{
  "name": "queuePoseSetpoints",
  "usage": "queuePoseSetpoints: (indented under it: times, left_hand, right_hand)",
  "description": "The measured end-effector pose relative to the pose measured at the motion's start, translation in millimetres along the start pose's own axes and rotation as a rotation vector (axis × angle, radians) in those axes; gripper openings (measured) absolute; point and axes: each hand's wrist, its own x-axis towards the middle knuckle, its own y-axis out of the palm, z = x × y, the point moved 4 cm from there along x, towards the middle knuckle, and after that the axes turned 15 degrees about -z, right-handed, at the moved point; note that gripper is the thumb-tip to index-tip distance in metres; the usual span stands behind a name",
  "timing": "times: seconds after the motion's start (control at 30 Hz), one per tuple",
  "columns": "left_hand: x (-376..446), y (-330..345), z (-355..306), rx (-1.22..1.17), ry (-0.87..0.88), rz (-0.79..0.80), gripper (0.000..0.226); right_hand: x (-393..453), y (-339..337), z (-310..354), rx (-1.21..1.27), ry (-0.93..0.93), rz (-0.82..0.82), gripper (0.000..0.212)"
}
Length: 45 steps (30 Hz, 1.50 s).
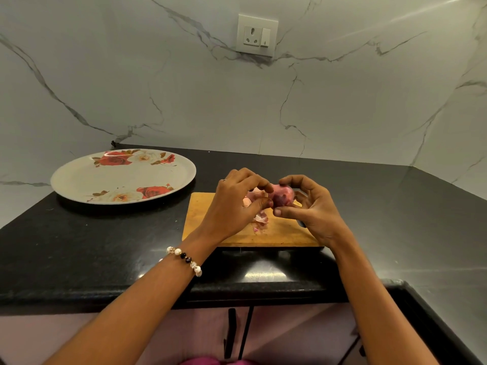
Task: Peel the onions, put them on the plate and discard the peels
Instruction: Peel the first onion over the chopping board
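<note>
A red onion (282, 196) is held just above the wooden cutting board (237, 234). My right hand (311, 209) grips it from the right, thumb underneath and fingers curled over the top. My left hand (237, 204) pinches at the onion's left side, where loose skin shows. Bits of peel (261, 221) lie on the board below my hands. A pale onion piece (246, 202) is partly hidden behind my left hand. The flowered white plate (79, 183) lies at the left with nothing on it.
The black countertop (105, 246) runs to a marble wall with a socket (257, 35). A dark object (302, 224) pokes out beneath my right hand. Cabinet doors with dark handles (230, 335) are below the counter's front edge.
</note>
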Motion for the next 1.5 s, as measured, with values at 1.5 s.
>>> queuePoseSetpoints:
  times: [1.5]
  left_hand:
    - [-0.5, -1.7, 5.5, 0.086, 0.096, 0.013, 0.035]
  right_hand:
    - [0.9, 1.1, -9.2, -0.026, 0.077, 0.011, 0.054]
